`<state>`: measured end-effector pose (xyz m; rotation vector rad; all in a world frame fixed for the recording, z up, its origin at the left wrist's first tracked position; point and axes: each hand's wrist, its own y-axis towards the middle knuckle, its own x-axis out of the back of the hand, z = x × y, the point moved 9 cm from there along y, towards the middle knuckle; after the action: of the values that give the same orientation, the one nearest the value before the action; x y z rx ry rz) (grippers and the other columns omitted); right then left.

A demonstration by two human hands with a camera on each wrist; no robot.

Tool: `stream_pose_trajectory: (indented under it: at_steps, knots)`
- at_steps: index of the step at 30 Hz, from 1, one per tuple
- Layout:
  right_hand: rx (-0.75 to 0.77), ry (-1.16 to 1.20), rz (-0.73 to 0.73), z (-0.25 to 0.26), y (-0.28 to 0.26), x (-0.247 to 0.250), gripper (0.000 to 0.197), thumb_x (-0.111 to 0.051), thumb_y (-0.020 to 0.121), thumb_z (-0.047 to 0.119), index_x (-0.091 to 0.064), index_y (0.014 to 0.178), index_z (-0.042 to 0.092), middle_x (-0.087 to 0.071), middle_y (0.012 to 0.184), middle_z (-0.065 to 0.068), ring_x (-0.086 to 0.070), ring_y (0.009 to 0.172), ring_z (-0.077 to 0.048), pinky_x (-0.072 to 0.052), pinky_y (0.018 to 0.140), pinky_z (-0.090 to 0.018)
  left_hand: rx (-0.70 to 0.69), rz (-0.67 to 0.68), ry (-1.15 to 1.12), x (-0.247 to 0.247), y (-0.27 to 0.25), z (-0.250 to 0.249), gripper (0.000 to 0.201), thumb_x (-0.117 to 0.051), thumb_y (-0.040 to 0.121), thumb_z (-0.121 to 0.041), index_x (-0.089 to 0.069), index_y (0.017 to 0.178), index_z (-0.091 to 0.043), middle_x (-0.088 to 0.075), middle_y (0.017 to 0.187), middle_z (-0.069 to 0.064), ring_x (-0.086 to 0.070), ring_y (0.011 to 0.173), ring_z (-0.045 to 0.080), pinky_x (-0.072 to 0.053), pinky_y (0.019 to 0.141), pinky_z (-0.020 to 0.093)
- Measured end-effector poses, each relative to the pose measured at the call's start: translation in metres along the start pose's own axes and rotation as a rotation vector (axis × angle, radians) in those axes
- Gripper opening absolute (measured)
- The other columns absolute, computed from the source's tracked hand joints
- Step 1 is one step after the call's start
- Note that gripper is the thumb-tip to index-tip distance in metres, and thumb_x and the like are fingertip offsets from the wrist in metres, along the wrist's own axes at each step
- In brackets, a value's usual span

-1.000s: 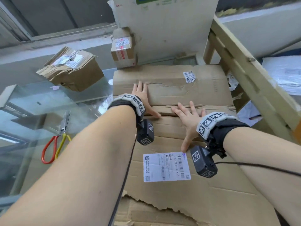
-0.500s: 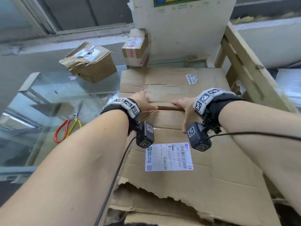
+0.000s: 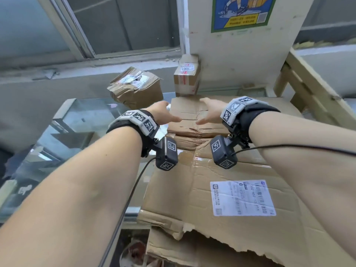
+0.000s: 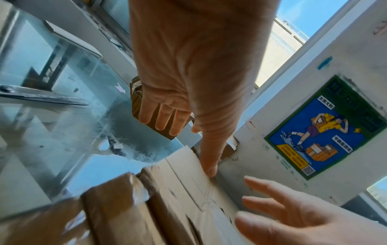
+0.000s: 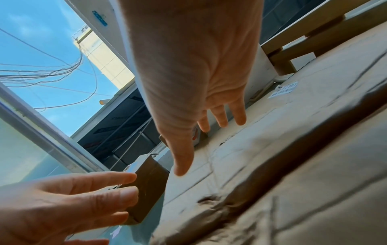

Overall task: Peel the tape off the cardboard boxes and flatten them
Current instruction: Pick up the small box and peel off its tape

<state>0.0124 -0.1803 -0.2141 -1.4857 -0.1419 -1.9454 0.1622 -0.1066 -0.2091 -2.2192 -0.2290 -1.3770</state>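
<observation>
A stack of flattened cardboard (image 3: 192, 199) with a white shipping label (image 3: 242, 197) lies in front of me. Behind it stand a crumpled taped box (image 3: 136, 87) on the glass and a small upright box (image 3: 185, 76) with a red-and-white label. My left hand (image 3: 165, 112) and right hand (image 3: 206, 112) hover side by side over the far end of the cardboard, palms facing each other, fingers straight, holding nothing. In the left wrist view the left hand's fingers (image 4: 161, 119) lie in front of the crumpled box (image 4: 135, 99). The right hand's fingers (image 5: 222, 116) point past the small box (image 5: 198, 137).
A glass tabletop (image 3: 86, 120) spreads to the left, with a scissors blade (image 4: 41, 97) lying on it. A white pillar with a blue poster (image 3: 242, 12) rises behind the boxes. A wooden frame (image 3: 308, 89) borders the right side. A window runs along the back.
Both hands have lifted off the flattened cardboard they were pressing and moved forward towards the boxes at the back. The head view has tilted upward.
</observation>
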Motion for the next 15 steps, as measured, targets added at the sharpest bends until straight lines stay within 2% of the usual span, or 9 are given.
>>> stream_pose_trajectory:
  at_steps: [4, 8, 11, 15]
  knots:
    - [-0.041, 0.021, -0.169, 0.017, 0.034, 0.015, 0.093, -0.068, 0.082, 0.044, -0.010, 0.152, 0.025, -0.022, 0.154, -0.013, -0.034, 0.136, -0.034, -0.032, 0.110, -0.046, -0.041, -0.006, -0.054, 0.013, 0.027, 0.014, 0.082, -0.066, 0.087, -0.044, -0.026, 0.151, -0.010, -0.038, 0.151, 0.007, -0.043, 0.133, 0.023, -0.037, 0.105, 0.030]
    - [-0.062, 0.050, -0.280, 0.034, 0.073, 0.022, 0.081, -0.063, 0.087, 0.040, -0.012, 0.150, 0.035, 0.002, 0.159, -0.010, -0.006, 0.144, -0.041, -0.015, 0.117, -0.052, -0.083, -0.001, -0.120, 0.023, 0.057, 0.028, 0.075, -0.066, 0.088, -0.035, -0.030, 0.149, -0.010, -0.043, 0.148, 0.008, -0.046, 0.130, 0.023, -0.039, 0.106, 0.032]
    - [-0.070, 0.023, -0.336, 0.046, 0.098, 0.025, 0.073, -0.060, 0.089, 0.041, -0.018, 0.149, 0.038, 0.009, 0.159, -0.007, 0.006, 0.144, -0.043, -0.008, 0.118, -0.052, -0.102, -0.008, -0.139, 0.028, 0.073, 0.035, 0.074, -0.064, 0.089, -0.032, -0.027, 0.150, -0.010, -0.045, 0.146, 0.009, -0.047, 0.129, 0.023, -0.040, 0.104, 0.030]
    - [-0.061, -0.054, -0.397, 0.060, 0.128, 0.030, 0.068, -0.055, 0.090, 0.047, -0.019, 0.147, 0.044, 0.017, 0.159, 0.000, 0.018, 0.144, -0.034, -0.012, 0.109, -0.067, -0.117, -0.010, -0.177, 0.027, 0.087, 0.048, 0.068, -0.062, 0.092, -0.029, -0.029, 0.148, -0.009, -0.047, 0.142, 0.009, -0.048, 0.127, 0.022, -0.037, 0.096, 0.023]
